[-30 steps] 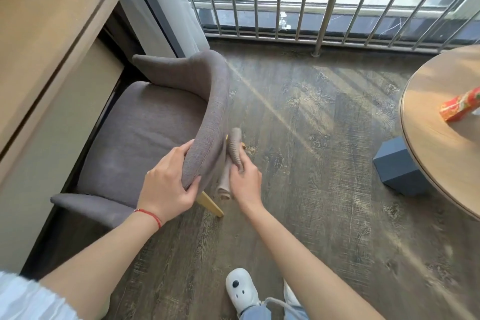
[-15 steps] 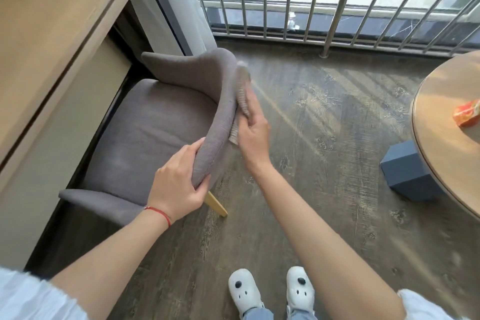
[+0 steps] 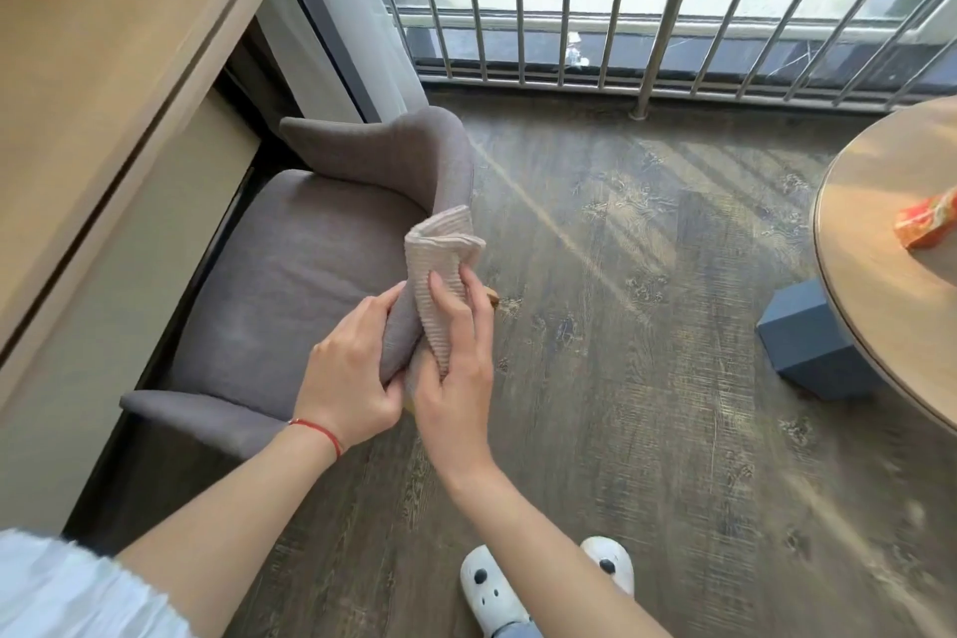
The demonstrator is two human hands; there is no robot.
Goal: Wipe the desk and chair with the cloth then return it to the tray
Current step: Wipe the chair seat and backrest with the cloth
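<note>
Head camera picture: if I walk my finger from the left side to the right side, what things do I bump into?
Desk → grey chair → left hand → cloth → blue block → round table → red packet.

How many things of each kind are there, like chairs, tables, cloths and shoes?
Chair: 1
Desk: 1
Round table: 1
Cloth: 1
White shoes: 2
Red packet: 1
Blue box: 1
Total: 8

The left hand grips the chair back; the right hand presses the cloth on it.
</note>
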